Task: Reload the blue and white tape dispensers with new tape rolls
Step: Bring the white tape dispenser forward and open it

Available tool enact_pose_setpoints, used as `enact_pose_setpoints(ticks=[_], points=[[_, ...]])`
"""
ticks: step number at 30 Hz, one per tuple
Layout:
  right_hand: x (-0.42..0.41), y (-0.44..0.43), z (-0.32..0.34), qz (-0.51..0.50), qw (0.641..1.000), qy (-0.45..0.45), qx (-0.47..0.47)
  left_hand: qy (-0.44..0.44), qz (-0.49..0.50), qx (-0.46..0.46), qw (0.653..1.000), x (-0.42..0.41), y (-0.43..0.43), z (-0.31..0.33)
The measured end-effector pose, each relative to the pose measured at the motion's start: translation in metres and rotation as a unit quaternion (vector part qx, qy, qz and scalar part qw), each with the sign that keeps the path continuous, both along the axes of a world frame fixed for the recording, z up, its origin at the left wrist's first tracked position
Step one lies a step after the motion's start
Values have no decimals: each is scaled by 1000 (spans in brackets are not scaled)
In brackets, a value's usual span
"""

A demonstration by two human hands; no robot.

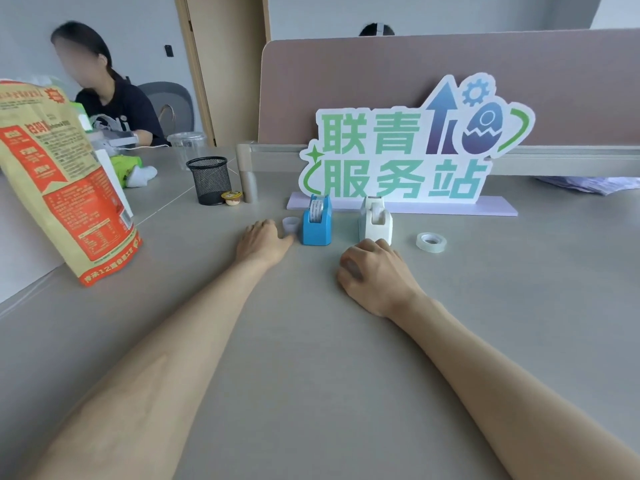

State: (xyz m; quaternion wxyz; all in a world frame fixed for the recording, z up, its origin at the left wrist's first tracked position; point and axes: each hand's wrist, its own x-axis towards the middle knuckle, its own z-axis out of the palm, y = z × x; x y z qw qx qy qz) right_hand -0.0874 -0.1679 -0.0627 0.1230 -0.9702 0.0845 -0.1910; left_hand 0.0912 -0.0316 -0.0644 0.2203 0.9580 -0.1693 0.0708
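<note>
Head cam has us looking down at both forearms stretched out on the grey desk (311, 341), so here's where we're at. Our left hand (263, 242) is lying palm-down and loose, fingers relaxed, nothing in it. Its thumb tip sits right up against the lower corner of the blue dispenser (316, 221), which stands just past the fingertips. That one looks like it's got a roll sitting in its cradle, so we'd guess it's already done, though we can't swear the roll is new. Just beyond the same hand's fingers, squeezed next to the blue body, is a small pale ring (291, 224). Probably a spent core parked out of the way, but it's too small to call.

Our right hand (374, 271) is curled into a loose fist, knuckles up, resting on the desk. We can't see whether anything is tucked inside it. The white dispenser (375, 220) stands just beyond its knuckles, touching or nearly so. Whether its cradle is loaded is hard to tell from here.

Off to the outer side of the right hand, well clear, a fresh clear tape roll (431, 242) lies flat, easy to grab. Our guess is that it's meant for the white one, hence both dispensers lined up within arm's reach in front of the sign (408, 154).
</note>
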Motion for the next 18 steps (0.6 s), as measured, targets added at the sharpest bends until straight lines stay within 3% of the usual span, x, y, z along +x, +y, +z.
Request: enact_pose_setpoints(ticks=[9, 13, 18], points=[[-21, 0, 7, -17, 999, -21, 32, -33, -121, -36, 991, -89, 25, -6], [-25, -8, 10, -75, 968, -138, 193, 5, -206, -41, 978, -97, 5, -4], [-13, -22, 13, -108, 936, -125, 311, 109, -218, -105, 964, -81, -37, -3]])
